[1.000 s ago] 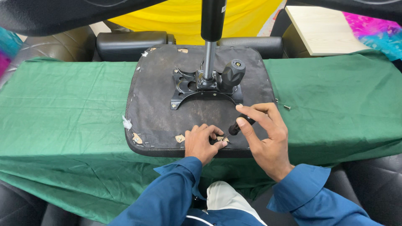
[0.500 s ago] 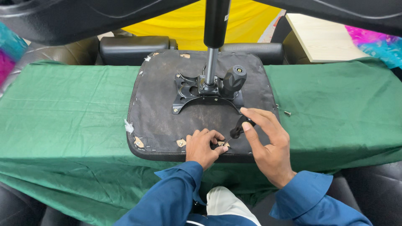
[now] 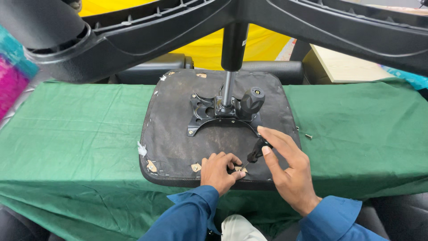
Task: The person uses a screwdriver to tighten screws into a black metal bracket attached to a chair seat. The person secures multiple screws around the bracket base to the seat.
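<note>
Upturned chair seat is being rested on the green-clothed counter, its near edge overhanging at 6 o'clock; open cloth is being left at 3 and 9 o'clock. Chair base legs are being seen overhead at 12. Left hand is being pressed on the seat's near edge, fingers curled closed. A small black screwdriver is being pinched by the right hand, other fingers spread.

Matt green cloth (creased, soft)
</note>
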